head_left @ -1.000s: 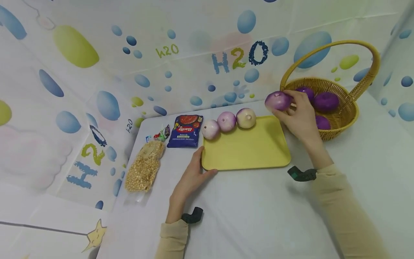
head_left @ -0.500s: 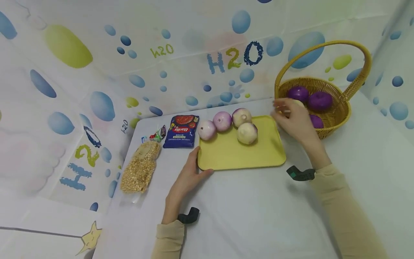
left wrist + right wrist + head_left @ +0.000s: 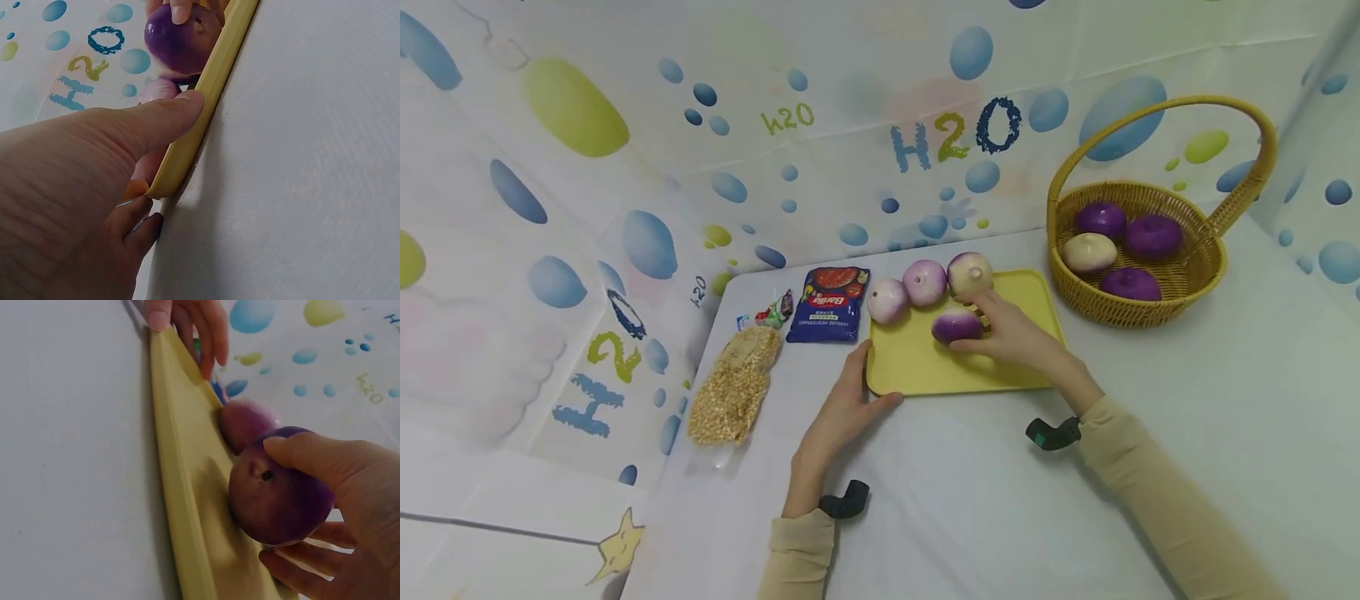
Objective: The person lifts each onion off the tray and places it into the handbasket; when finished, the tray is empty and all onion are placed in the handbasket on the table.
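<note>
In the head view my right hand (image 3: 1017, 335) holds a purple onion (image 3: 953, 326) on the yellow tray (image 3: 917, 375). The right wrist view shows my thumb over the onion (image 3: 275, 494) and my fingers on its other side. Behind it, along the tray's back left edge, sit a pale onion (image 3: 887, 301), a pinkish onion (image 3: 924, 282) and a cream one (image 3: 968, 272). My left hand (image 3: 841, 414) grips the tray's near left corner. Its thumb (image 3: 169, 122) presses the front rim in the left wrist view, with the fingers round the left side.
Right of the tray stands a wicker basket (image 3: 1131, 315) with a tall handle, holding several onions, one cream side up (image 3: 1089, 252). Left of the tray lie a blue sauce pouch (image 3: 829, 306), wrapped candies (image 3: 769, 314) and a bag of yellow kernels (image 3: 733, 387).
My right hand set the onion on the tray, drew back toward the basket, then returned left and took hold of it. Its purple side now faces up. My left hand stays at the corner.
</note>
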`<control>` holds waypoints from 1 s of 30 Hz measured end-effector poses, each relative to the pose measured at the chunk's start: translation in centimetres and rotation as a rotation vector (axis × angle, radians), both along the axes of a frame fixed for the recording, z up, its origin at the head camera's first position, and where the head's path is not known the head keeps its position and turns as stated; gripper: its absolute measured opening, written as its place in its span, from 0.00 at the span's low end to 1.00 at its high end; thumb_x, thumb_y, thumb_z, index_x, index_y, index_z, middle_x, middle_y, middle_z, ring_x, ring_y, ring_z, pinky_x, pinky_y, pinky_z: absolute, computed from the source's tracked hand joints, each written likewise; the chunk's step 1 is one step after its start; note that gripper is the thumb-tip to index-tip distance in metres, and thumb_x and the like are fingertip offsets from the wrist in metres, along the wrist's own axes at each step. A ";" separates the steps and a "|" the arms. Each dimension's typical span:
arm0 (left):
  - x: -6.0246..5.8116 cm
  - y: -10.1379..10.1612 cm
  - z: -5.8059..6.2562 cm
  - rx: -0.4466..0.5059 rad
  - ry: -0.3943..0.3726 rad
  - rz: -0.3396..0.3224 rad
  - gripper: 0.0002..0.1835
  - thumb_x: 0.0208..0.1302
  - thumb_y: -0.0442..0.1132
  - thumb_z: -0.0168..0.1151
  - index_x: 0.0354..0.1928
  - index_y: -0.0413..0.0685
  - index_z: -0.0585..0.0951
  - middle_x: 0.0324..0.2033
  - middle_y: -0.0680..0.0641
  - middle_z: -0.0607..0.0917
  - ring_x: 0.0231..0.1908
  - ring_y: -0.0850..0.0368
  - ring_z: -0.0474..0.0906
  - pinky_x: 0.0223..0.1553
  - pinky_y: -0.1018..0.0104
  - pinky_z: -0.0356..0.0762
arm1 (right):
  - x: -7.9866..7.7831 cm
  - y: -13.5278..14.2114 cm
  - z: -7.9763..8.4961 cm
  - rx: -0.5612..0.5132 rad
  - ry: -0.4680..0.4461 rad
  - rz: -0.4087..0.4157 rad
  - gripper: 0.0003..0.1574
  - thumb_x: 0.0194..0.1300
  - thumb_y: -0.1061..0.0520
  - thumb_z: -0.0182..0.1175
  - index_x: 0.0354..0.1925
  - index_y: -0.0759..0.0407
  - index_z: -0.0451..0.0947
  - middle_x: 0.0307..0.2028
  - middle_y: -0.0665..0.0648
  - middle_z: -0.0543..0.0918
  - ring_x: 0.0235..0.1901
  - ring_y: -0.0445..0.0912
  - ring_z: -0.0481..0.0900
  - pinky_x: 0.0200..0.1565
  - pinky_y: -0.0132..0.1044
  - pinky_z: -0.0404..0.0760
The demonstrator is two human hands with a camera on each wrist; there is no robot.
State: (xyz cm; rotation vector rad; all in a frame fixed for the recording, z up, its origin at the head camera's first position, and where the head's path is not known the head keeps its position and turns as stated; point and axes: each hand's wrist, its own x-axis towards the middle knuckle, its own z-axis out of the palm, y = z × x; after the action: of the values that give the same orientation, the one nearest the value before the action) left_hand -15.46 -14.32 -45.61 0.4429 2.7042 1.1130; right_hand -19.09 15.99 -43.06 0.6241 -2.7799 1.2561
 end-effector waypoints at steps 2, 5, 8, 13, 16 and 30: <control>-0.1 0.1 0.0 -0.002 -0.003 0.002 0.52 0.54 0.59 0.67 0.74 0.59 0.45 0.72 0.51 0.52 0.70 0.58 0.48 0.69 0.58 0.51 | 0.1 -0.1 -0.1 0.007 0.005 -0.007 0.46 0.52 0.41 0.70 0.63 0.57 0.65 0.59 0.57 0.72 0.55 0.51 0.72 0.55 0.48 0.73; -0.1 0.2 0.0 -0.003 -0.003 -0.004 0.53 0.54 0.59 0.67 0.74 0.59 0.45 0.72 0.51 0.53 0.70 0.57 0.49 0.69 0.58 0.51 | 0.2 0.1 0.3 -0.019 -0.012 -0.042 0.44 0.51 0.42 0.71 0.62 0.53 0.66 0.56 0.55 0.75 0.53 0.48 0.74 0.53 0.46 0.75; -0.1 0.2 0.1 -0.002 -0.002 -0.008 0.53 0.54 0.58 0.67 0.74 0.58 0.45 0.72 0.50 0.53 0.70 0.56 0.49 0.69 0.57 0.51 | 0.2 0.9 1.0 -0.081 -0.028 -0.092 0.45 0.51 0.41 0.71 0.63 0.53 0.66 0.56 0.55 0.75 0.50 0.48 0.75 0.50 0.45 0.79; 0.0 0.2 0.3 -0.006 -0.005 0.009 0.52 0.54 0.58 0.67 0.74 0.58 0.46 0.72 0.50 0.53 0.70 0.57 0.49 0.69 0.58 0.51 | 0.3 3.4 3.2 -0.107 -0.048 -0.197 0.48 0.51 0.34 0.67 0.65 0.48 0.64 0.61 0.53 0.71 0.54 0.51 0.73 0.51 0.49 0.78; 0.1 0.3 0.4 -0.010 -0.011 0.018 0.52 0.54 0.58 0.67 0.74 0.58 0.46 0.72 0.51 0.53 0.70 0.57 0.49 0.69 0.58 0.51 | 0.6 5.5 4.8 -0.109 -0.058 -0.261 0.49 0.52 0.31 0.65 0.67 0.44 0.62 0.62 0.53 0.70 0.57 0.53 0.72 0.53 0.54 0.75; 0.1 0.2 0.2 -0.014 -0.001 0.021 0.52 0.54 0.60 0.66 0.74 0.59 0.46 0.72 0.51 0.53 0.70 0.57 0.49 0.69 0.57 0.51 | 3.1 16.8 7.1 -0.173 -0.130 -0.698 0.49 0.53 0.34 0.65 0.69 0.35 0.56 0.68 0.52 0.63 0.63 0.53 0.65 0.61 0.55 0.65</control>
State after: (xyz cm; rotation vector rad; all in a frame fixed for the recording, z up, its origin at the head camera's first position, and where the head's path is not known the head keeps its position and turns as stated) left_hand -15.39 -14.13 -45.45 0.4119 2.7201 1.0994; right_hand -15.96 32.82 -36.01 -0.4238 -2.5524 1.3518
